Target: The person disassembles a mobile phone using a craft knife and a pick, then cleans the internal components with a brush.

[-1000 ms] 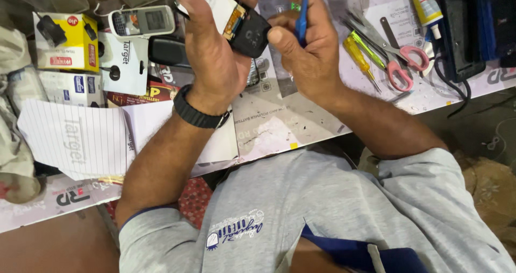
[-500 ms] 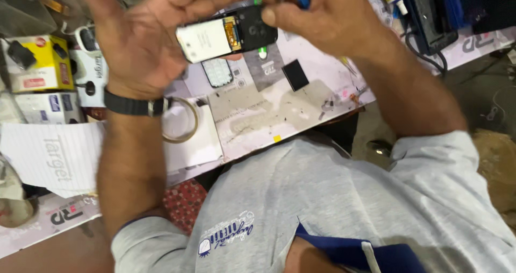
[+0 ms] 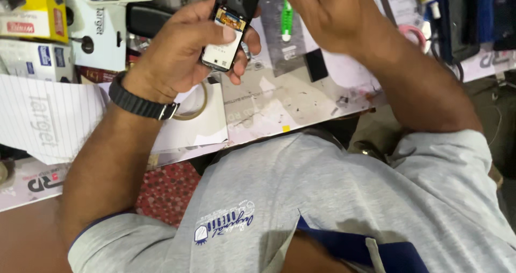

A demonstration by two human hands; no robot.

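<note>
Item: small opened handset (image 3: 232, 25), dark casing at its far end, pale inner board with a small orange-edged component on the near half. Held above the cluttered workbench (image 3: 279, 106), in the far middle of the view.

Left hand (image 3: 185, 52): closed around the handset from the left, thumb laid across the pale board, fingertips wrapping the right edge. A black wristwatch (image 3: 141, 104) sits on that wrist.

Right hand (image 3: 328, 15): raised just right of the handset and apart from it, blurred by motion, its far part cut off by the top edge. Whether the fingers are curled or spread, or pinch anything, cannot be told.

Surroundings: a green-handled tool (image 3: 287, 20) lies on the bench between the two hands, partly behind them. A ring of tape (image 3: 200, 107) lies under the left wrist, half covered. Lined white paper (image 3: 48, 117) lies at left; a yellow box (image 3: 33, 9) and white cartons (image 3: 91, 31) stand at far left. Pink-handled scissors (image 3: 414, 33) show at far right, mostly hidden by the right forearm. A black rectangular piece (image 3: 316, 64) lies near the bench middle.

Obscured: the handset's underside is covered by the palm; its far tip is close to the frame edge. The person's grey shirt (image 3: 333, 197) fills the near part of the view.
</note>
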